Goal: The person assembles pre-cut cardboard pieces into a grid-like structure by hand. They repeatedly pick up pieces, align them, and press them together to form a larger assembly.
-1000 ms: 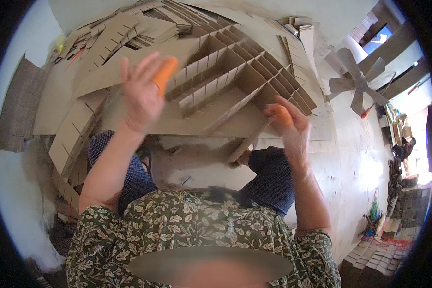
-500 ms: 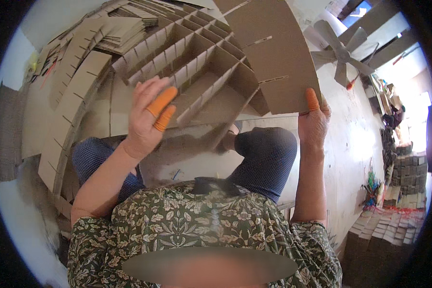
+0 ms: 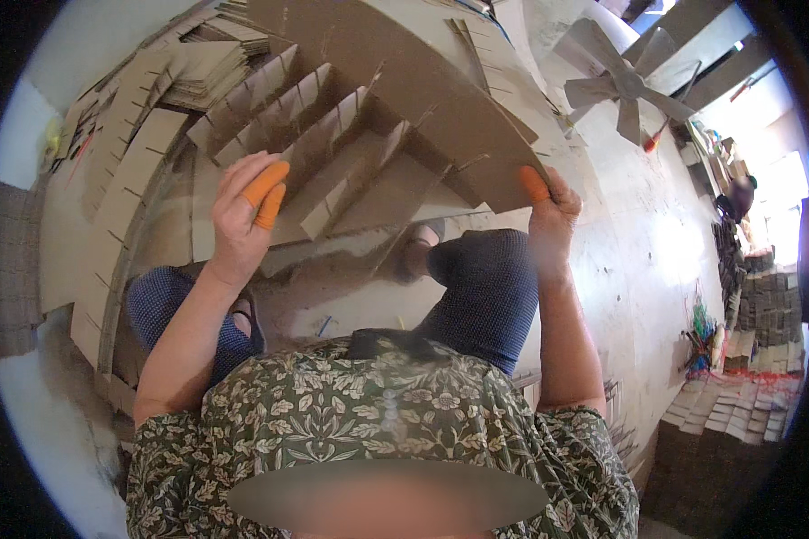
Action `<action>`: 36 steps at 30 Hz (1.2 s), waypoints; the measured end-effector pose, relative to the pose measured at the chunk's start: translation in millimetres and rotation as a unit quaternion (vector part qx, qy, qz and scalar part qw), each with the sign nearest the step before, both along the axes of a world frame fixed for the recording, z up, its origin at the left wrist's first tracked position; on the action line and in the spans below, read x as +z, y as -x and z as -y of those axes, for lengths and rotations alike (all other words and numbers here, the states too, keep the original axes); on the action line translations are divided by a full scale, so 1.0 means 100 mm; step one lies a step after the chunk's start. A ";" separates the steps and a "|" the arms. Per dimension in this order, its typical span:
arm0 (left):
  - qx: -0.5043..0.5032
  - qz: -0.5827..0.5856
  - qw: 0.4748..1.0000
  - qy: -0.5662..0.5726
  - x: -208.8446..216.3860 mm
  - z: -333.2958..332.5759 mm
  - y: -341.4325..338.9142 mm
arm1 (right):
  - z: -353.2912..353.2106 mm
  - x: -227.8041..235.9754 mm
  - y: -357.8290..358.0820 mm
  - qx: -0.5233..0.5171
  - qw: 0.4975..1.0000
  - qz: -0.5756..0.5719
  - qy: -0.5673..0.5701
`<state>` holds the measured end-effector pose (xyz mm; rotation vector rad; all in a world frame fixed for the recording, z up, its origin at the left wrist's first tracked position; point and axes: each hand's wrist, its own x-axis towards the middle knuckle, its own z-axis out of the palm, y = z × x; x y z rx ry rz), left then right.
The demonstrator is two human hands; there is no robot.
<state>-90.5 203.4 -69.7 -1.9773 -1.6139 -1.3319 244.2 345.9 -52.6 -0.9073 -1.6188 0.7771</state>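
Note:
My right hand grips the near right end of a long brown slotted cardboard strip, its orange-cot-covered thumb on the face. This strip lies tilted across several parallel slotted cardboard dividers, which stand on edge. At the dividers' near left ends is my left hand, with two orange finger cots. Its fingers are bent together at the end of one divider, which they partly hide.
Long slotted strips and a stack of cardboard pieces lie at left. More slotted strips lie behind the held one. A fan stands at far right, and cardboard stacks at right. My legs are below the work.
My right hand has moved slightly left, bringing the wide strip lower and flatter over the dividers. My left hand has shifted left, its fingers drawn closer together. The dividers have shifted left too.

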 end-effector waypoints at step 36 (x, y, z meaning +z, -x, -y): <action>0.168 -0.075 0.982 -0.035 -0.02 0.00 0.72 | -0.11 -0.49 0.10 -0.034 0.979 0.182 -0.082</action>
